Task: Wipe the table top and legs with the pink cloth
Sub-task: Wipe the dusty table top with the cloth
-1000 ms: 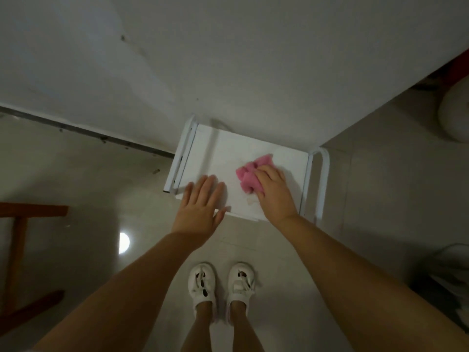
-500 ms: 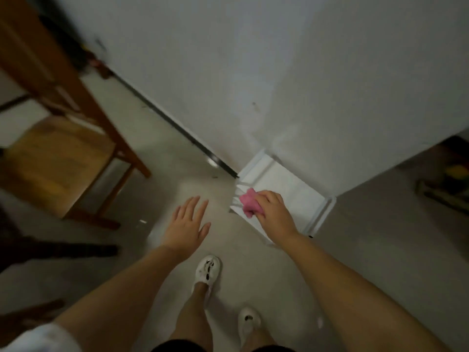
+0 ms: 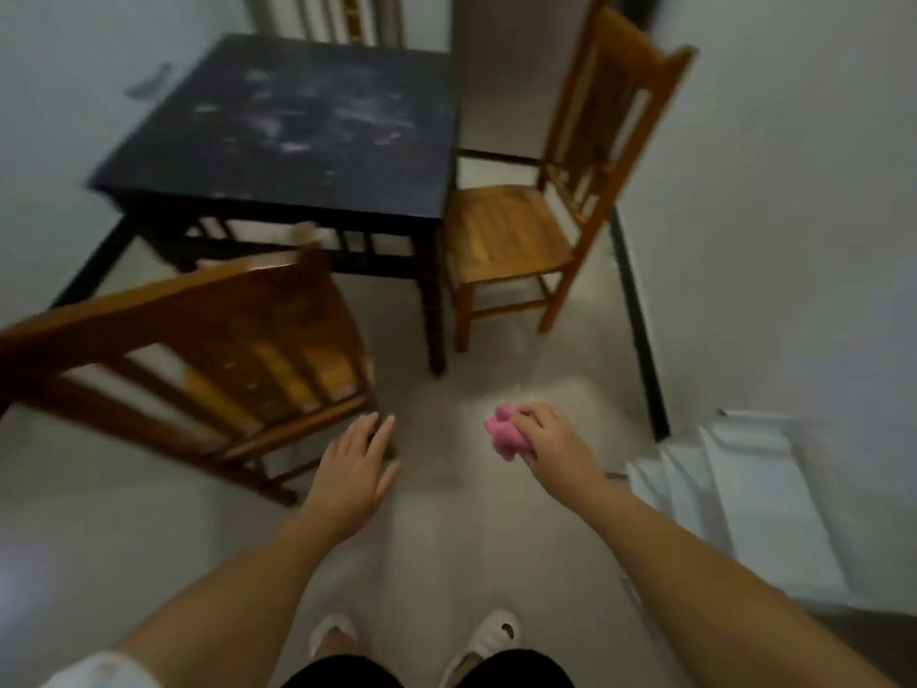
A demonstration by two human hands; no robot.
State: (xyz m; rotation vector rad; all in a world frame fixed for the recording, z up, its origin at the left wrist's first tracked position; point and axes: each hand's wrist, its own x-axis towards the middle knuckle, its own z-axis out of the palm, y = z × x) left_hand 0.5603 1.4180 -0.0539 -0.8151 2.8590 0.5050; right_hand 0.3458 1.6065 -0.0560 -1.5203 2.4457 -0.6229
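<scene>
Pink cloth carried over open floor, away from the small white table.

The right hand (image 3: 556,446) gripped the bunched pink cloth (image 3: 505,432); the left hand (image 3: 353,469) hung flat-fingered, holding nothing. Bare floor (image 3: 446,528) lay between the near chair (image 3: 208,350) left and white table (image 3: 734,494) right. Half a second before, the cloth was at that table's edge; now the dark table (image 3: 297,126) stood far ahead.

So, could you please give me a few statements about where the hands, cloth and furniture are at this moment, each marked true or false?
1. The right hand grips the pink cloth. True.
2. The left hand holds a cloth. False: it is open and holds nothing.
3. The cloth is touching the dark table. False: it is held in the air, well short of it.
4. A wooden chair stands beside the dark table. True.
</scene>
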